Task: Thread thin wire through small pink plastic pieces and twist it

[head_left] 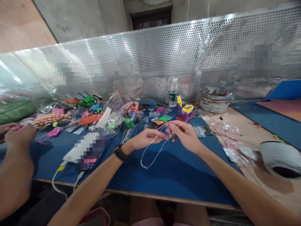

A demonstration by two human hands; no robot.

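Note:
A thin pale cord or wire [144,167] hangs in a narrow loop below my fingers, over the front of the blue tabletop [169,179]. My left hand [148,138], with a black band on its wrist, is closed, its fingertips pinching the cord. Close beside it, my right hand [184,133] is closed too, thumb and fingers pressed on the upper part of the cord. A pink stretch of the strand shows between the hands. Just beyond them lie a small green packet [164,119] and an orange packet [158,121].
A purple-and-yellow animal figure [185,110], a water bottle [173,92] and a papered basket [216,101] stand at the back. Phones [92,157] with cables lie left. A co-worker's hands [20,133] are at far left. A white container [279,155] lies tipped at right.

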